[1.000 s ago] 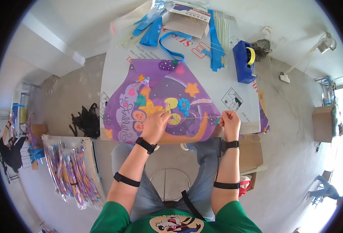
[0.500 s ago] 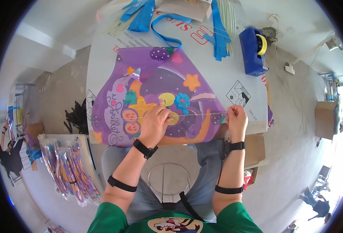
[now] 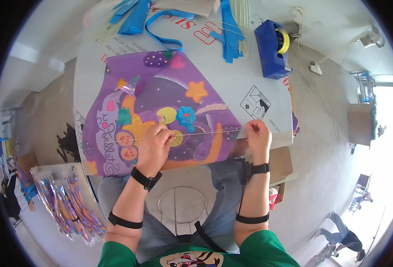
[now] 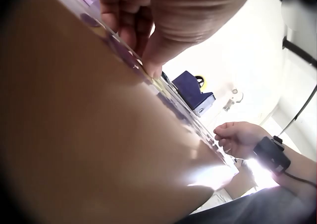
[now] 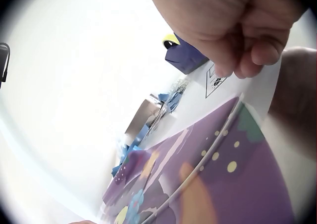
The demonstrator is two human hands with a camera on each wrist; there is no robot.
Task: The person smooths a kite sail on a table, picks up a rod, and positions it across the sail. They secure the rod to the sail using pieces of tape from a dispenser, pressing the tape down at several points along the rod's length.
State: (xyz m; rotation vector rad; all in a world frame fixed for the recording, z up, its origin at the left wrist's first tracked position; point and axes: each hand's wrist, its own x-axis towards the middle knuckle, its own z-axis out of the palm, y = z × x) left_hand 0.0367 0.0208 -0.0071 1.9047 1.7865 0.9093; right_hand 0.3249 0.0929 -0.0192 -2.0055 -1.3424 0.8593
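Note:
A purple printed sheet with stars, a blue flower and lettering lies on the board-topped table, its wide side toward the person. Across its near part runs a thin white rod. My left hand pinches the rod against the sheet near the middle; in the left wrist view the left hand's thumb presses down on the sheet. My right hand hovers just beyond the sheet's right corner, fingers curled and nothing visible in them. In the right wrist view the rod's end sits at that corner, apart from the right fingertips.
A blue tape dispenser with yellow tape stands at the back right. Blue strips, pale thin rods and a cardboard box lie along the back. Bagged colourful bundles are at lower left. Another person is far right.
The head view has shifted, so table and hands appear farther left. My right fingers have drawn slightly away from the rod's end; my left hand keeps its place on the sheet.

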